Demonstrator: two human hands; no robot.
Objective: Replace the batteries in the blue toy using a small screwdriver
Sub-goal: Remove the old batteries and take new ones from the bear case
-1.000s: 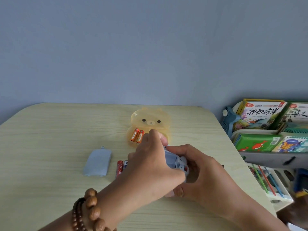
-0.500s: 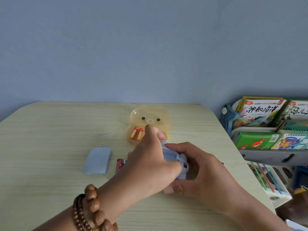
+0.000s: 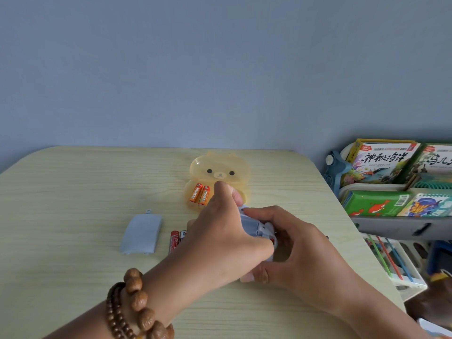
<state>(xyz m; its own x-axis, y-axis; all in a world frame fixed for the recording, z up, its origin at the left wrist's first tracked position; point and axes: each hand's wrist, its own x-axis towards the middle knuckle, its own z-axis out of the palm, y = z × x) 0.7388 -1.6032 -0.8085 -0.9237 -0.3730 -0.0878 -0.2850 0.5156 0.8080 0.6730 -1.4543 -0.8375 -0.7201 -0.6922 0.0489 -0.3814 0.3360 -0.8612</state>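
Both hands grip the toy [image 3: 256, 228] just above the table [image 3: 73, 277]: the right hand [image 3: 300, 250] cradles it from below and the left hand [image 3: 225, 238] closes over its top, thumb raised, apparently pressing a battery in. The cover [image 3: 141, 234] lies off left of the left hand, red batteries [image 3: 175, 240] beside it (likely the spent ones), two orange batteries [image 3: 200, 194] in the bear case [image 3: 220, 172] beyond. Compared with a second ago little has moved; the hands have only shifted slightly, so fitting continues.

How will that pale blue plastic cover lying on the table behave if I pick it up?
The pale blue plastic cover looks thin and hollow, so probably light and fairly stiff. It lies flat, so it is unlikely to roll. Its small end tab might snap if bent.
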